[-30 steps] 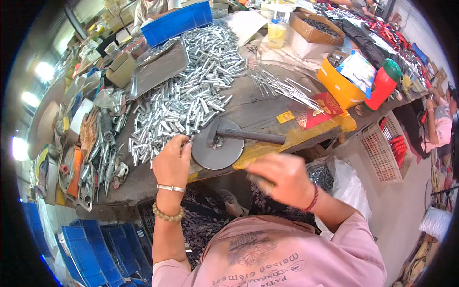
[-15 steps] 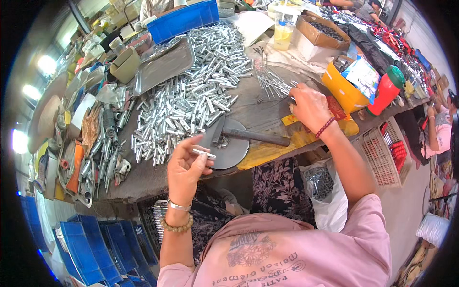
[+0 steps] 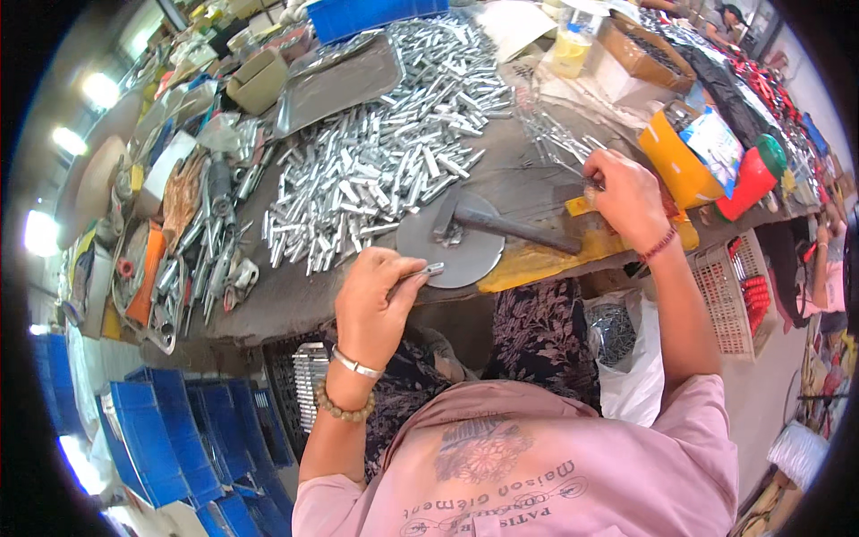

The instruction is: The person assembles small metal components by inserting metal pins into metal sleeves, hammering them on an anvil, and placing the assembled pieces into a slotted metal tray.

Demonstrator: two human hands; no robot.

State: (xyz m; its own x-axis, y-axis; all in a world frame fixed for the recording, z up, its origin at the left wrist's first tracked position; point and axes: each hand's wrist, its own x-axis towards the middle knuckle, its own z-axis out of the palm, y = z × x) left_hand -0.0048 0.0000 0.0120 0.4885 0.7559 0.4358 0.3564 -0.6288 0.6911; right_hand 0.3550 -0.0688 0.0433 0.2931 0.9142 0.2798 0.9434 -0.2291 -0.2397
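My left hand (image 3: 376,300) pinches a short silver metal tube (image 3: 434,268) between thumb and fingertips, over the near edge of a round grey disc (image 3: 483,264). A hammer (image 3: 523,228) rests with its head on the disc and its dark handle pointing right. My right hand (image 3: 628,197) is closed at the fingertips beside a loose bunch of thin metal rods (image 3: 553,134); what it pinches is too small and hidden to make out. Left of the rods, a large heap of similar silver tubes (image 3: 376,161) spreads over the dark worktable (image 3: 304,309).
A metal tray (image 3: 340,85) and a blue bin (image 3: 376,16) stand by the heap. Hand tools (image 3: 219,201) crowd the left. On the right are a yellow container (image 3: 680,161), a red bottle with a green cap (image 3: 752,179) and a cardboard box (image 3: 644,54). A crate (image 3: 729,300) stands below.
My left hand has turned and moved right, bringing the tube to the disc's near edge. My right hand stays near the rods, fingertips now more closed. The view has shifted slightly.
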